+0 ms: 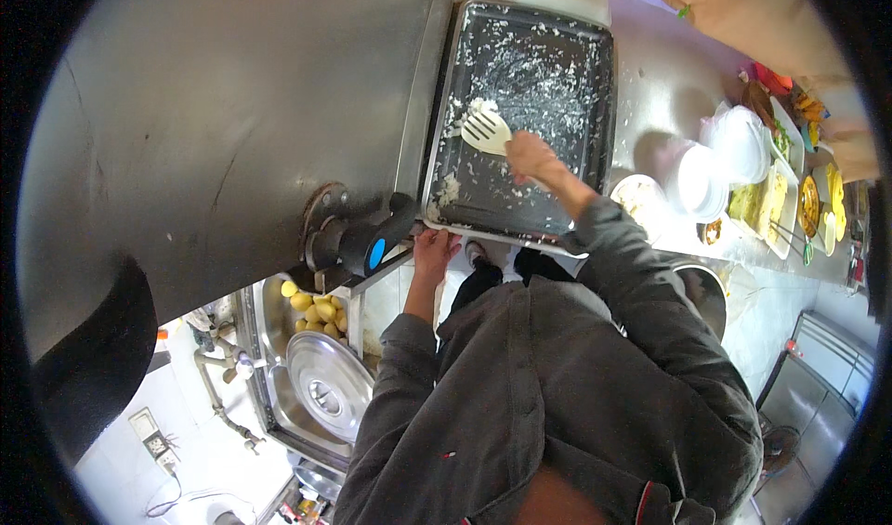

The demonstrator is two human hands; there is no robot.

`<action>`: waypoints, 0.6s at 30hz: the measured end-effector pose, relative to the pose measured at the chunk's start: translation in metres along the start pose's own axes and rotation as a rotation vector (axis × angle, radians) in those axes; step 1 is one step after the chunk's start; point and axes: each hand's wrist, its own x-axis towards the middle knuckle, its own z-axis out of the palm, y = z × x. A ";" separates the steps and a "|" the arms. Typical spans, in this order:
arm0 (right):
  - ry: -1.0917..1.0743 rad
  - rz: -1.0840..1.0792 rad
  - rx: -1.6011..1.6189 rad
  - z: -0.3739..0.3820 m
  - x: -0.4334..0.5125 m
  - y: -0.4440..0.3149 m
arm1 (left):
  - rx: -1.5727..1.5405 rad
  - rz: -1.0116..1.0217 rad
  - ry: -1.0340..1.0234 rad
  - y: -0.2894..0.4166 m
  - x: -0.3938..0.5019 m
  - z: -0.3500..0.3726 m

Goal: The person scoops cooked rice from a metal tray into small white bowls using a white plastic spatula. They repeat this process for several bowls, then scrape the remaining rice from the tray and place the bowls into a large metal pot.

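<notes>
A large dark baking tray (533, 204) lies before me, with scattered white grains that look like cooked rice stuck over its bottom. My right hand (535, 157) grips the handle of a cream slotted spoon (486, 132), its head resting inside the tray's left half. Against the spoon's tip sits a small white clump of rice (481, 105). Another loose patch of rice (446, 189) is near the tray's near left corner. At that corner my left hand (433, 252) holds the rim, its fingertips partly hidden beneath the edge.
To the left is a big steel door with a black handle (369, 246). A steel sink below holds potatoes (317, 309) and a round pot lid (327, 385). On the steel counter at right stand a white bowl (637, 204), stacked plastic containers (697, 183) and several food dishes.
</notes>
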 end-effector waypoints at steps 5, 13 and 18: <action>-0.213 0.073 0.354 0.026 -0.068 0.055 | -0.054 0.121 -0.011 0.001 0.013 -0.019; -0.254 0.014 0.316 0.085 -0.063 -0.015 | 0.067 0.022 -0.032 0.001 0.010 -0.021; -0.080 -0.160 0.466 0.135 0.024 -0.009 | 0.057 0.024 -0.056 0.008 0.009 -0.021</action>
